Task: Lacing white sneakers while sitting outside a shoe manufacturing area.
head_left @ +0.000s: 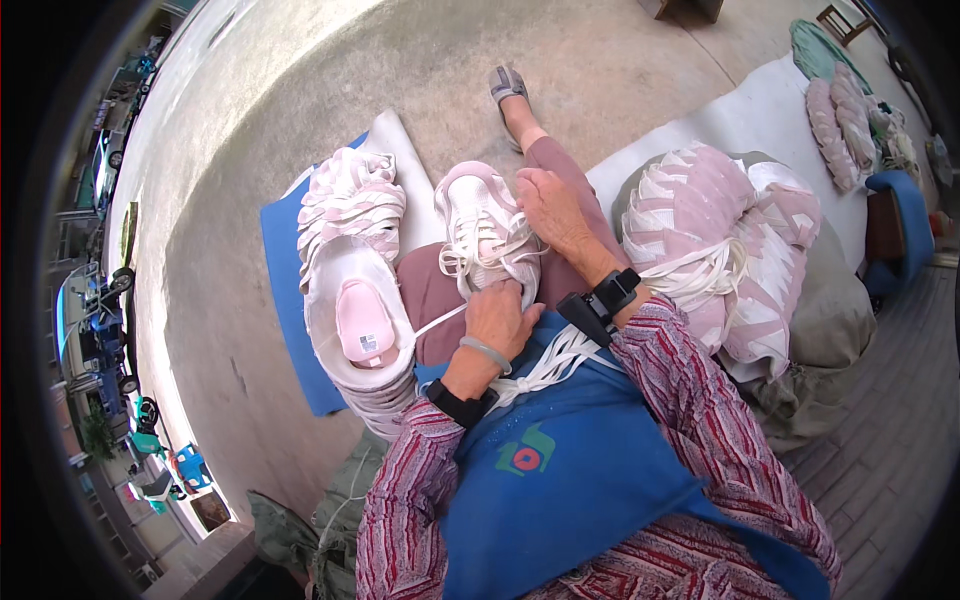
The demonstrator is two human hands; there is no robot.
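A pink and white sneaker (478, 205) with loose white laces (487, 243) rests on my thigh, its toe pointing away from me. My left hand (497, 325) grips it at the collar, with fingers bent into the opening and partly hidden. Beside the shoe's right edge, close to the toe, is my right hand (557, 212). Its fingers are curled together, and whatever they pinch is hidden. A bundle of white shoelaces (555, 368) lies across my blue apron (590, 480).
On my left, a nested row of sneaker uppers and a shoe with a pink insole (362, 320) lie by a blue sheet (287, 310). To my right are stacked pink and white sneakers (690, 225) on grey-green cloth (825, 350). A blue chair (905, 230) stands farther right.
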